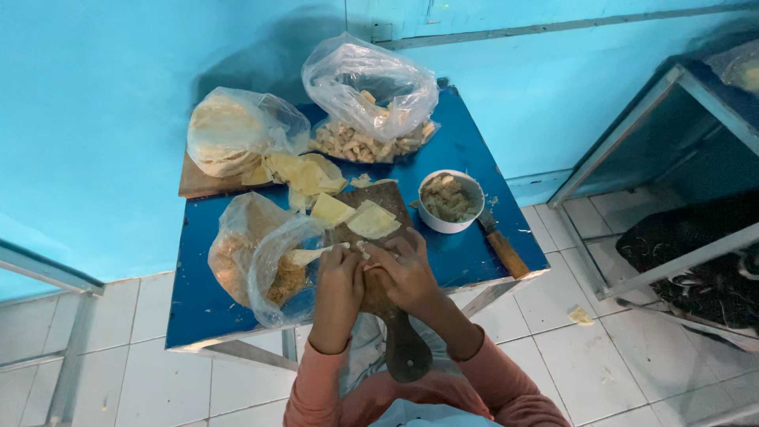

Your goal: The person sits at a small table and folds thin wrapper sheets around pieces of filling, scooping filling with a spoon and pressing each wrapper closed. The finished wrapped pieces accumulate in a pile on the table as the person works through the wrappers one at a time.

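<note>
We look down on a blue surface (466,253). At left, a clear bag (273,273) holds brown filling. Just right of it, our left hand (338,281) pinches a rolled wrapper (308,255), which pokes leftward out of the grip over the bag's mouth. Our right hand (405,269) touches the left, fingers curled over a wooden board (387,229); we cannot tell whether it pinches anything. Further right stands a white bowl (449,202), then a knife (502,245).
</note>
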Tool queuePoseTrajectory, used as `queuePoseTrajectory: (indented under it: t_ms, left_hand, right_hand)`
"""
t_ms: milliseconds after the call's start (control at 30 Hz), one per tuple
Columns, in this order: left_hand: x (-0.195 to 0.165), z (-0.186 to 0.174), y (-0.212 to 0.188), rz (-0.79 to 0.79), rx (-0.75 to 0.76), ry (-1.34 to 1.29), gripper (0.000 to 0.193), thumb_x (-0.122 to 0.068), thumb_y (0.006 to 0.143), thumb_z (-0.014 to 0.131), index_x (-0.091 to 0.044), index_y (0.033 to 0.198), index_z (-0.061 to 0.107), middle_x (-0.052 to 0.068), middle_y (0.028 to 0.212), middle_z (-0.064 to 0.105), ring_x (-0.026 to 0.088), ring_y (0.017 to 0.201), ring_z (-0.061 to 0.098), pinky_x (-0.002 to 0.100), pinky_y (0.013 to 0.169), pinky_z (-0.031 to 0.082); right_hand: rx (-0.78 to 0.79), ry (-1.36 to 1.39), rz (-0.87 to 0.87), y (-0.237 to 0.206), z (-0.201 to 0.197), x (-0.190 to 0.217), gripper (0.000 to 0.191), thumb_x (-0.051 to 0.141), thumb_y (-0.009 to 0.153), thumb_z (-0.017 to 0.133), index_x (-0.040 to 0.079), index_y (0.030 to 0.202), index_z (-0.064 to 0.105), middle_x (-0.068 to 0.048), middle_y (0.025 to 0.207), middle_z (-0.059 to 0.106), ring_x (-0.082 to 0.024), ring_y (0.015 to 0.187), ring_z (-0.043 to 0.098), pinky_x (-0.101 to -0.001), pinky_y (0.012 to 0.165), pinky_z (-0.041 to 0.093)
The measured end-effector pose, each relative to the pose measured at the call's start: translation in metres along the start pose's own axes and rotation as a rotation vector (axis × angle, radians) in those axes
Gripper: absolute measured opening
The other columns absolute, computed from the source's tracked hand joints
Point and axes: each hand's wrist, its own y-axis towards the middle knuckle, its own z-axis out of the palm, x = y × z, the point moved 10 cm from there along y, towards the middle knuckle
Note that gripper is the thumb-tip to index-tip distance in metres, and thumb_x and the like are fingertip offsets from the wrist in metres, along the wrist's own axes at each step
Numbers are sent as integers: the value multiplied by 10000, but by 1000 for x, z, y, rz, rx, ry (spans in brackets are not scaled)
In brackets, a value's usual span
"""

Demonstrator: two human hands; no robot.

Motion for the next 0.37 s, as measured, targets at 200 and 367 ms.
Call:
queuePoseTrajectory:
  t_ms: [200,367]
  left_hand:
    - [1,3,-6,25,-13,74,160,-13,883,642,22,1032,691,182,1002,624,388,981,581,470,836,480]
    - [1,0,-4,-19,-71,161,197,-12,861,649,-21,1043,723,158,1054,643,369,1001,592,457,816,498]
  right_hand:
    - [75,-47,41,5,17,-11,459,33,869,661,57,1327,640,-37,895,736,-278,1023,619,-683,1132,264]
    - [26,-32,54,-1,24,-22,537,9,918,622,65,1450,580,-79,1024,721,-288,1115,612,-671,1188,268]
